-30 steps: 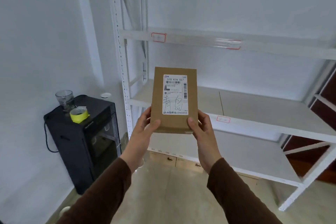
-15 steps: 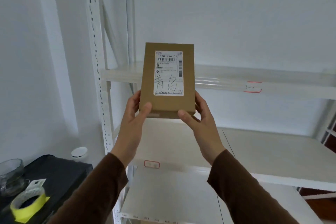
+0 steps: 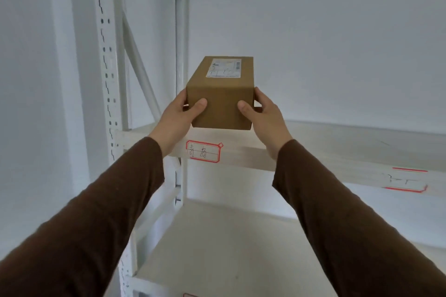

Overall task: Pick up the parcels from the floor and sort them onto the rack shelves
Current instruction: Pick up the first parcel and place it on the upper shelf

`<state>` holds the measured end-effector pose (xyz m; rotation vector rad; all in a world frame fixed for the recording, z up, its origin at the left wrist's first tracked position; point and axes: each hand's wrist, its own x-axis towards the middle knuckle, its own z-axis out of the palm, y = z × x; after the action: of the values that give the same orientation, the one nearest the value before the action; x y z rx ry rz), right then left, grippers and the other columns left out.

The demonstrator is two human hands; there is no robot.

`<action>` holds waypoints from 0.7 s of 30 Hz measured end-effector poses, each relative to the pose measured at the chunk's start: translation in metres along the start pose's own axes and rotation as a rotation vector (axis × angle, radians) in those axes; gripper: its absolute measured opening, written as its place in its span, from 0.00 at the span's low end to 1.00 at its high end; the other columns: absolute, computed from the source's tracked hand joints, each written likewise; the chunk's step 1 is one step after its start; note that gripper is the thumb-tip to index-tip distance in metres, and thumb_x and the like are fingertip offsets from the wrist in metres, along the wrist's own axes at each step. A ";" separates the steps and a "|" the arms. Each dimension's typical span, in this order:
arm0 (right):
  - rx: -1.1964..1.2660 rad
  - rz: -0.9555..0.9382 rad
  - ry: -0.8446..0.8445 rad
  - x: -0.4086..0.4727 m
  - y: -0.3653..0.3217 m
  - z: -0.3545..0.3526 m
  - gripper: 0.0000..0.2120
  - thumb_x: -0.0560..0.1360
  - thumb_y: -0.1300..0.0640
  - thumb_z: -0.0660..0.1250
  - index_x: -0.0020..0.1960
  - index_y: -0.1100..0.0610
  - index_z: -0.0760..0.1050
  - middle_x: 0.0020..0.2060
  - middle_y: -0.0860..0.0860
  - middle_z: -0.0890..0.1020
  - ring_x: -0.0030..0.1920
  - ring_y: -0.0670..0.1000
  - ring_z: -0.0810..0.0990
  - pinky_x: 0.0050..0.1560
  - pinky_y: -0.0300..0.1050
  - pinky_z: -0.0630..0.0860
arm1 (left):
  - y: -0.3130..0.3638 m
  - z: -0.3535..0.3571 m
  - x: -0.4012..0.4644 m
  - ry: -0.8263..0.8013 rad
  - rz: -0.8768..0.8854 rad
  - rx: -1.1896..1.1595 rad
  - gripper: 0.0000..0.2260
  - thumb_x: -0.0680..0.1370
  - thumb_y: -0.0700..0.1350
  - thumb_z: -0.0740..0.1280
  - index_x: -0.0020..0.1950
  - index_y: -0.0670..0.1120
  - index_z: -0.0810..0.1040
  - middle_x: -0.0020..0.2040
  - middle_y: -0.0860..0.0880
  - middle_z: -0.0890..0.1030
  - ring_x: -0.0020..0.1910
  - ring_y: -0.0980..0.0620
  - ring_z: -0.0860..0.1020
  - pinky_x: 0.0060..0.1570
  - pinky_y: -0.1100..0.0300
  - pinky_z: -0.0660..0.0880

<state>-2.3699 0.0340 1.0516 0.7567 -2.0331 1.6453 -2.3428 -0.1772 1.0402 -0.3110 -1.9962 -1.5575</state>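
A brown cardboard parcel (image 3: pixel 220 94) with a white shipping label on its top face is held level at the left end of the upper rack shelf (image 3: pixel 325 149). My left hand (image 3: pixel 179 117) grips its left side with the thumb on the near face. My right hand (image 3: pixel 261 118) grips its right side the same way. The parcel's bottom edge is at about shelf height; whether it rests on the shelf I cannot tell. A red-bordered tag (image 3: pixel 203 151) with handwritten characters is stuck on the shelf's front beam right below the parcel.
The white rack's perforated upright (image 3: pixel 106 60) stands to the left, with a diagonal brace behind it. A second red-bordered tag (image 3: pixel 405 181) sits further right on the same beam. A lower shelf (image 3: pixel 229 248) lies beneath. White walls stand behind and to the left.
The parcel has tipped from upright, label facing me, to lying flat with the label on top, and both hands have carried it up and forward to the upper shelf. The view has tilted upward.
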 end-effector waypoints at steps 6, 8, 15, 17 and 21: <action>-0.044 0.115 -0.077 0.039 0.033 0.005 0.21 0.81 0.54 0.67 0.73 0.54 0.72 0.63 0.50 0.79 0.66 0.56 0.79 0.69 0.56 0.75 | -0.033 -0.007 0.049 -0.104 -0.091 0.092 0.22 0.82 0.56 0.68 0.75 0.51 0.74 0.63 0.47 0.82 0.64 0.46 0.82 0.68 0.48 0.77; -0.098 0.133 -0.085 0.046 0.039 0.005 0.20 0.81 0.53 0.67 0.72 0.54 0.73 0.62 0.51 0.78 0.66 0.57 0.79 0.69 0.58 0.75 | -0.040 -0.007 0.057 -0.145 -0.133 0.076 0.22 0.82 0.54 0.68 0.75 0.49 0.75 0.64 0.45 0.82 0.64 0.45 0.82 0.67 0.48 0.78; -0.193 0.207 -0.088 0.051 0.049 0.005 0.26 0.81 0.49 0.67 0.76 0.56 0.69 0.70 0.53 0.76 0.68 0.56 0.78 0.71 0.58 0.73 | -0.050 -0.005 0.070 -0.234 -0.199 0.102 0.22 0.82 0.55 0.68 0.74 0.50 0.74 0.64 0.46 0.83 0.62 0.49 0.83 0.59 0.57 0.79; -0.218 0.213 -0.076 0.051 0.050 0.006 0.28 0.80 0.49 0.68 0.77 0.56 0.68 0.71 0.52 0.76 0.69 0.56 0.77 0.71 0.58 0.73 | -0.051 -0.006 0.071 -0.235 -0.201 0.102 0.21 0.81 0.56 0.68 0.73 0.52 0.75 0.63 0.49 0.83 0.60 0.51 0.83 0.55 0.61 0.79; -0.240 0.228 -0.051 0.051 0.053 0.007 0.30 0.79 0.46 0.68 0.77 0.56 0.66 0.72 0.51 0.75 0.68 0.54 0.77 0.70 0.57 0.74 | -0.051 -0.007 0.072 -0.236 -0.195 0.103 0.22 0.81 0.57 0.68 0.73 0.52 0.74 0.62 0.50 0.83 0.60 0.52 0.83 0.62 0.55 0.80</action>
<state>-2.4424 0.0275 1.0423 0.5039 -2.3727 1.4704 -2.4252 -0.2106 1.0413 -0.2759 -2.3419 -1.5887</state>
